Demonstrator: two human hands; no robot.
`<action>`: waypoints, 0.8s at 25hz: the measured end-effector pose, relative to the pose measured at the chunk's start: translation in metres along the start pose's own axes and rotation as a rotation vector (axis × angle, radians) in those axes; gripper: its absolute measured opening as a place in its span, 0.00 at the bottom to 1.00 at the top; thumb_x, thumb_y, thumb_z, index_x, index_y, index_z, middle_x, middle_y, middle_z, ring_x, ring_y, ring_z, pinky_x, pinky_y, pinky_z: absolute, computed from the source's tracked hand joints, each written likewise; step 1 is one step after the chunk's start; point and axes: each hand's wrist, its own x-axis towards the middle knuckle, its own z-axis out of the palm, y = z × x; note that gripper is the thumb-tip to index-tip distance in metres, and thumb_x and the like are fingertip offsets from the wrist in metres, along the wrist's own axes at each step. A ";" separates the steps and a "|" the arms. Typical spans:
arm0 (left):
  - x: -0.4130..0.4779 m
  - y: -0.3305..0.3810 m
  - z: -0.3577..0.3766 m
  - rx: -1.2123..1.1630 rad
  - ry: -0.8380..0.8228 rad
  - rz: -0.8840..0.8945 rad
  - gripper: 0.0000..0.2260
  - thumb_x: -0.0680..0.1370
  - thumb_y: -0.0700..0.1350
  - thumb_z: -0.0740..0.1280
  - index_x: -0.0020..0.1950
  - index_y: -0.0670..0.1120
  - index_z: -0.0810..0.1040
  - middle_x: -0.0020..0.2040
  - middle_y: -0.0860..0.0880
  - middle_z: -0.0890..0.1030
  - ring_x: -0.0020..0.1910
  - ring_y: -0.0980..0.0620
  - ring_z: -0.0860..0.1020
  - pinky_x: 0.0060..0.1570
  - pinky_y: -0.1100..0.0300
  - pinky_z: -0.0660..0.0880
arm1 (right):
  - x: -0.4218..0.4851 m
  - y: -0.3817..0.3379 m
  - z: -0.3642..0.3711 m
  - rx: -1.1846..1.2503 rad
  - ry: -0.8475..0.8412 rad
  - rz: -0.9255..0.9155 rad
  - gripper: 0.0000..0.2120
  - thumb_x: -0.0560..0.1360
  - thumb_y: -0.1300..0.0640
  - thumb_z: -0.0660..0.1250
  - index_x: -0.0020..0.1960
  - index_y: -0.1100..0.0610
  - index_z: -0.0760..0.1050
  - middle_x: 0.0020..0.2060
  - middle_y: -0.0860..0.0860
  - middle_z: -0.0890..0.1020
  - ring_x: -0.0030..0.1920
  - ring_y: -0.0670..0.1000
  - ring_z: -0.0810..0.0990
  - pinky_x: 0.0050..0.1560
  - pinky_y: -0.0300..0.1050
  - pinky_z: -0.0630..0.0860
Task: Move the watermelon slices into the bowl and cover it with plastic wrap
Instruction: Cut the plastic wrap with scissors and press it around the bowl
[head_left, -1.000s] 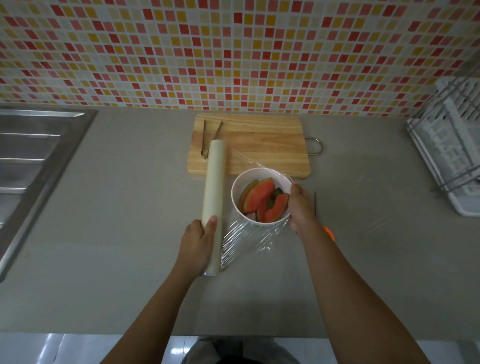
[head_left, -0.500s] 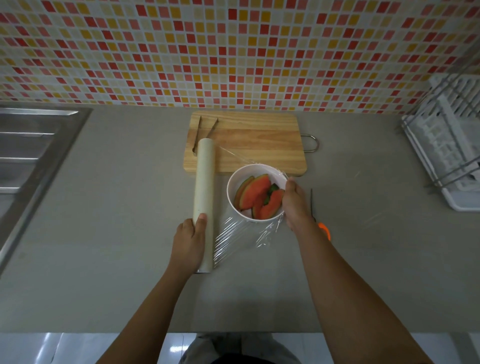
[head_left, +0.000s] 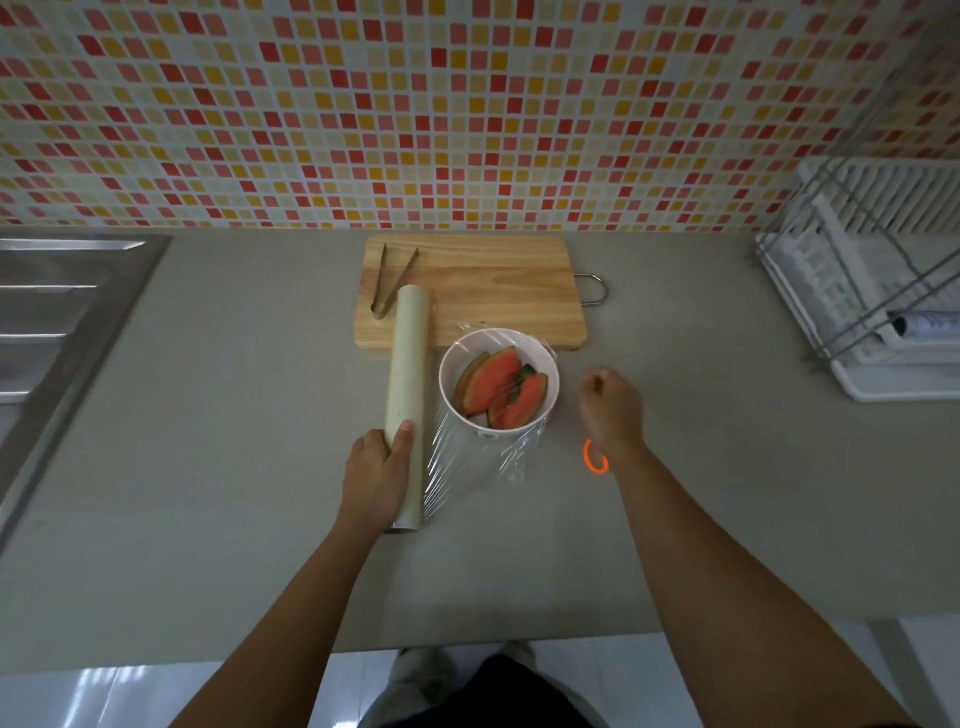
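**Film stretched over the bowl, roll held down at its left**

Left hand (head_left: 376, 467) gripped the near end of the roll (head_left: 409, 364), fingers (head_left: 404, 434) curled round it, likely to keep the plastic wrap (head_left: 465, 457) taut. The bowl (head_left: 551, 379) sat on the desk (head_left: 208, 467) against the cutting board (head_left: 483, 291), with the watermelon slices (head_left: 496, 387) inside. Right hand (head_left: 610, 408) hovered beside the bowl, loosely curled and grasping nothing, above an orange loop (head_left: 596, 457).
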 end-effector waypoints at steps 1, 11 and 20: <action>-0.001 0.001 0.000 0.004 -0.003 0.008 0.22 0.80 0.55 0.56 0.49 0.36 0.75 0.49 0.36 0.78 0.50 0.38 0.75 0.48 0.50 0.69 | -0.009 0.009 -0.004 -0.138 -0.014 0.020 0.11 0.74 0.63 0.59 0.52 0.67 0.76 0.51 0.65 0.80 0.53 0.63 0.76 0.50 0.49 0.69; -0.010 0.006 0.005 0.139 0.003 0.042 0.21 0.81 0.51 0.55 0.59 0.34 0.73 0.56 0.32 0.75 0.57 0.35 0.72 0.58 0.47 0.68 | -0.040 0.039 -0.001 -0.446 -0.039 0.180 0.15 0.76 0.62 0.60 0.61 0.66 0.65 0.59 0.66 0.73 0.60 0.64 0.72 0.58 0.52 0.69; -0.048 -0.017 0.004 0.156 0.010 0.076 0.21 0.77 0.51 0.66 0.58 0.34 0.72 0.53 0.35 0.75 0.54 0.37 0.73 0.54 0.49 0.69 | -0.054 0.010 -0.004 0.192 0.079 -0.118 0.13 0.78 0.57 0.58 0.60 0.61 0.71 0.50 0.59 0.80 0.50 0.59 0.78 0.47 0.43 0.69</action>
